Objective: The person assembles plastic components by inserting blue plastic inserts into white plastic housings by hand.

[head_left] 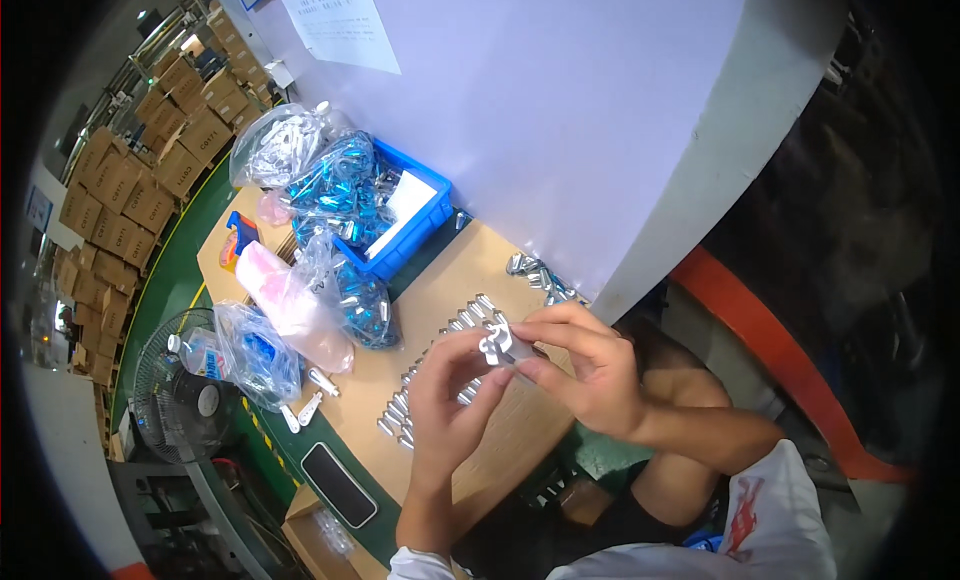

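In front of me, above the wooden table (pixel 520 420), both hands meet at a small white-and-silver part (pixel 497 346) with a notched end. My left hand (pixel 450 410) pinches its left side between thumb and fingers. My right hand (pixel 595 375) grips the other side, fingertips closed on it. The fingers cover much of the part, so its exact kind is unclear. Beneath and beyond the hands, short silver metal pieces (pixel 396 412) lie in slanting rows. A loose heap of similar silver pieces (pixel 536 276) sits by the wall.
A blue bin (pixel 405 250) stands at the back with bags of blue-wrapped metal parts (pixel 345 185) and a bag of white parts (pixel 287 148). Further left are a pink plastic bag (pixel 290 305), white levers (pixel 303 412), a phone (pixel 340 485) and a fan (pixel 185 390).
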### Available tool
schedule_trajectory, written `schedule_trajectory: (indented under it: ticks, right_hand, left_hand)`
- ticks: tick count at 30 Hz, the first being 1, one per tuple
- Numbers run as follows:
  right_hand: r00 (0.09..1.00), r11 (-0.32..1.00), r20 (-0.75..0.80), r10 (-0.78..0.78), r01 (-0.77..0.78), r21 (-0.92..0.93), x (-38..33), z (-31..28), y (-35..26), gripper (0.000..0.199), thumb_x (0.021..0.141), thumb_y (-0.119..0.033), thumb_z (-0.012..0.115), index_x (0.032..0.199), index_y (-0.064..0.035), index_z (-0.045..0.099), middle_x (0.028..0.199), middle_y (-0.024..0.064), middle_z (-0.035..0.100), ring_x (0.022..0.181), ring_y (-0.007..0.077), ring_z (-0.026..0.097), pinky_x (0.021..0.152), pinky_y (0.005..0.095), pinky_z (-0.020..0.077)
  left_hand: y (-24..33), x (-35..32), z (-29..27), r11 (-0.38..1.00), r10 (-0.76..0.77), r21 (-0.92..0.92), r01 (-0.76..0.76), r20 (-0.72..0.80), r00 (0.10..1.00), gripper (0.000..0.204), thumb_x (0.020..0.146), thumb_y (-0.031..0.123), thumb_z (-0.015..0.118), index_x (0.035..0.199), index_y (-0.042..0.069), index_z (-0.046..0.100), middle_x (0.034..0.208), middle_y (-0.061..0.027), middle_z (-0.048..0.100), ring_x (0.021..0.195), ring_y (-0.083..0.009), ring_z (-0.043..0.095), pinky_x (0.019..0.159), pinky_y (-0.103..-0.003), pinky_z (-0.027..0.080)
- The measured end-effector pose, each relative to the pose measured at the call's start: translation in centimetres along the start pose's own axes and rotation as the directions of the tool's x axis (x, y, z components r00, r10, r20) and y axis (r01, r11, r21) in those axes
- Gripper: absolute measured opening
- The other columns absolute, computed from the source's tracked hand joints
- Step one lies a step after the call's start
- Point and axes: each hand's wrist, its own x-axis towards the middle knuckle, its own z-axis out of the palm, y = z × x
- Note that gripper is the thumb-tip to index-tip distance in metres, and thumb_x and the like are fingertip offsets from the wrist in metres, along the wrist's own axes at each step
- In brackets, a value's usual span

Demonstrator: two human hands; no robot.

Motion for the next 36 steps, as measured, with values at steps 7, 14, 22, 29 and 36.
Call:
schedule_trajectory:
  ticks: [7, 14, 22, 29, 36]
  right_hand:
    - [0.999, 0.996, 0.013, -0.045, 0.046, -0.081, -0.8, 0.1, -0.5, 0.030, 0.087, -0.002, 0.067, 0.118, -0.0012, 0.068, 0.110, 0.0109, 0.062, 0.100, 0.0209, 0.061, 0.087, 0.0301, 0.0497]
    - [1.000, 0.999, -0.015, 0.013, -0.013, -0.050, -1.5, 0.2, -0.4, 0.029, 0.090, -0.004, 0.066, 0.119, 0.0010, 0.067, 0.111, 0.0106, 0.059, 0.101, 0.0194, 0.060, 0.088, 0.0290, 0.0489]
    - [0.991, 0.985, -0.051, 0.127, -0.120, 0.126, -1.6, 0.4, -0.6, 0.029, 0.090, -0.004, 0.066, 0.119, 0.0022, 0.066, 0.110, 0.0098, 0.059, 0.101, 0.0182, 0.059, 0.088, 0.0274, 0.0474]
    - [0.997, 0.999, -0.069, -0.017, 0.013, -0.051, -1.8, -0.1, -0.3, 0.029, 0.089, -0.004, 0.067, 0.118, 0.0002, 0.068, 0.108, 0.0098, 0.059, 0.099, 0.0184, 0.059, 0.086, 0.0281, 0.0484]
    - [0.990, 0.999, -0.139, -0.015, 0.008, -0.053, -1.9, 0.3, -0.3, 0.029, 0.088, -0.004, 0.068, 0.117, -0.0004, 0.068, 0.107, 0.0095, 0.059, 0.096, 0.0190, 0.060, 0.085, 0.0285, 0.0489]
  left_hand:
    - [0.0, -0.8, 0.6, 0.995, -0.096, -0.050, 0.091, -0.109, 0.989, 0.032, 0.085, -0.004, 0.069, 0.115, -0.004, 0.059, 0.107, -0.0126, 0.067, 0.097, -0.0189, 0.068, 0.085, -0.028, 0.055]
    - [0.1, -1.1, 1.4, 0.993, -0.113, -0.066, 0.102, -0.187, 0.976, 0.027, 0.084, -0.002, 0.072, 0.109, -0.005, 0.063, 0.101, -0.0127, 0.071, 0.093, -0.0184, 0.069, 0.084, -0.028, 0.056]
    - [-0.2, -1.3, 1.4, 0.993, 0.018, 0.117, 0.001, -0.157, 0.987, 0.030, 0.083, -0.004, 0.073, 0.111, -0.004, 0.062, 0.101, -0.0115, 0.070, 0.095, -0.0179, 0.069, 0.085, -0.027, 0.055]
    - [-0.5, -1.5, 2.0, 0.999, -0.021, 0.023, 0.026, -0.191, 0.981, 0.033, 0.082, -0.005, 0.073, 0.113, -0.003, 0.060, 0.102, -0.0119, 0.070, 0.093, -0.0177, 0.069, 0.083, -0.026, 0.055]
    - [-0.8, -1.6, 2.7, 0.997, 0.051, 0.076, -0.033, -0.251, 0.967, 0.029, 0.082, -0.003, 0.075, 0.108, -0.004, 0.063, 0.098, -0.0121, 0.071, 0.089, -0.0184, 0.070, 0.080, -0.028, 0.057]
